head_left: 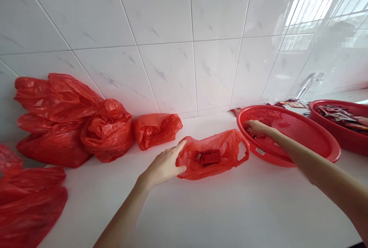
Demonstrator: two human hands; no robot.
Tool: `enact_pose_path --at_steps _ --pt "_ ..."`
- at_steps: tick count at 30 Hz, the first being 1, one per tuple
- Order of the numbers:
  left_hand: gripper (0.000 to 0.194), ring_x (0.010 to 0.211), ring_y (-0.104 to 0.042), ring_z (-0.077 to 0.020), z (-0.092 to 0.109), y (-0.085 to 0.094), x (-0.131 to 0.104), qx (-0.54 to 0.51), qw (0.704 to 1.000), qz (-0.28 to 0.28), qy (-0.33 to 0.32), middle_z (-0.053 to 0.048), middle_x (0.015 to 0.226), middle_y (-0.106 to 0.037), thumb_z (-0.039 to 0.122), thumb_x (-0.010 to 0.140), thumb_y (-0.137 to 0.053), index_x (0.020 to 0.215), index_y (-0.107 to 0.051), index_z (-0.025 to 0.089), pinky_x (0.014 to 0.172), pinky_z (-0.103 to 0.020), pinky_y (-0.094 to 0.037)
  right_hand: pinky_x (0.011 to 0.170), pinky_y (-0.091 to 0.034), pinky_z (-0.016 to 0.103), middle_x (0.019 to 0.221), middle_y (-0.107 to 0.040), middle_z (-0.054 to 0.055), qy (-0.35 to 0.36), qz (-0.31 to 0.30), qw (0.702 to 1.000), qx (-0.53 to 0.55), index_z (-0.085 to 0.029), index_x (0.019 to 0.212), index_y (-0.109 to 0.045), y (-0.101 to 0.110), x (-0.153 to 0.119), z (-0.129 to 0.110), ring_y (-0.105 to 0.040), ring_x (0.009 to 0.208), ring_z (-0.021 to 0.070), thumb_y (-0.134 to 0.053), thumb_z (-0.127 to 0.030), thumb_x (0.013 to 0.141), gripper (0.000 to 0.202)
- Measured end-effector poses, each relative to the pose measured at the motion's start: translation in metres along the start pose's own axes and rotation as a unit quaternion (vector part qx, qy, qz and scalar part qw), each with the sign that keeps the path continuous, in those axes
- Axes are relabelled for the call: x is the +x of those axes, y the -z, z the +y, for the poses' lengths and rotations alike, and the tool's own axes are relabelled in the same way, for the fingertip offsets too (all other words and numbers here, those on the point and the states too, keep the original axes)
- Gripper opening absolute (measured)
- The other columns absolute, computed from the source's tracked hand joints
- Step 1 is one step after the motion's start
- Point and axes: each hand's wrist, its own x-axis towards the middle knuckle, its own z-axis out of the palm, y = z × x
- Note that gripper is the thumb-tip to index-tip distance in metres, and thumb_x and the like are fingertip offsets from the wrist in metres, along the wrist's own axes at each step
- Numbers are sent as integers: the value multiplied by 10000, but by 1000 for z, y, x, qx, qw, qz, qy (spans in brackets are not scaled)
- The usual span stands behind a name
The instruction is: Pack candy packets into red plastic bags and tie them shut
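My left hand [165, 164] is closed on the left rim of a red plastic bag [227, 144], thumb and fingers pinching its edge. The bag lies mouth up on the white counter, and a small dark red packet [211, 156] shows inside. My right hand [256, 127] reaches into the left end of a red plastic basket [304, 135]. Its fingers are curled down at small red packets [260, 136] there; what exactly they hold is partly hidden.
Several filled red plastic bags [109, 131] stand along the left side, and another opened bag [156, 129] sits by the tiled wall. At the right, a second red basket [339, 125] holds many packets. A few loose packets [287, 103] lie behind the baskets.
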Motion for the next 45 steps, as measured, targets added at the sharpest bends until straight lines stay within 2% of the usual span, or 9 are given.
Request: enact_pose_path --at_steps 7,9,15,18,23,27,33,37,45 --pt "705 1403 -483 -344 -10 -10 4 0 997 74 -33 -126 1541 -482 353 880 -586 1554 -398 271 1024 -436 -510 678 -572 305 865 -717 64 -21 88 992 91 -175 1181 -661 36 -16 -18 -692 819 224 -654 -144 744 437" --pt "602 1404 -484 -349 -11 -12 6 -5 991 124 -54 -138 1538 -469 376 903 -580 1489 -496 262 1030 -458 -520 731 -593 341 884 -722 53 8 118 957 266 -214 1288 -611 35 -39 -39 -707 851 233 -725 -260 773 530" --pt "270 1234 -617 -259 10 -17 3 -126 921 300 -214 -110 1318 -630 318 931 -621 1166 -718 227 1028 -409 -538 674 -576 297 811 -660 -9 115 -32 862 492 -240 1259 -581 -1 -100 -107 -661 740 160 -802 -226 742 563" --pt "296 978 -705 -208 25 -24 -3 -263 907 230 -236 -82 1045 -733 349 933 -649 1183 -704 201 890 -349 -599 619 -539 261 821 -644 -12 146 -144 862 464 -226 1262 -555 -15 -108 -124 -625 707 137 -743 -168 779 521" --pt "273 985 -709 -211 41 -37 -6 -424 885 49 -187 -82 1052 -758 378 933 -655 1102 -742 182 899 -327 -593 654 -511 257 776 -645 -28 179 -227 879 380 -210 1273 -553 -24 -104 -138 -591 696 123 -689 -110 779 523" --pt "224 799 -674 -166 42 -38 -5 -452 876 74 -152 -50 844 -731 363 917 -660 870 -745 161 769 -276 -580 667 -511 273 800 -654 1 177 -225 876 388 -181 1216 -613 -28 -100 -142 -586 711 134 -721 -226 827 407" --pt "230 637 -608 -129 42 -31 -8 -503 853 81 -115 -28 707 -690 338 853 -716 727 -718 145 660 -261 -553 592 -420 264 663 -543 -10 201 -255 852 411 -144 738 -667 -31 -98 -144 -469 630 115 -667 -393 926 312" --pt "187 609 -603 -117 45 -28 -15 -546 827 60 -119 -30 732 -717 300 852 -725 745 -751 149 640 -262 -563 634 -444 275 676 -558 -10 200 -278 813 471 -146 730 -658 -34 -98 -146 -486 645 117 -699 -360 911 283" --pt "211 714 -677 -174 43 -28 -14 -564 818 51 -99 -66 775 -747 329 830 -751 745 -764 136 640 -283 -586 621 -452 267 684 -555 -5 196 -273 811 479 -135 811 -693 -37 -101 -150 -482 654 120 -698 -411 913 294"
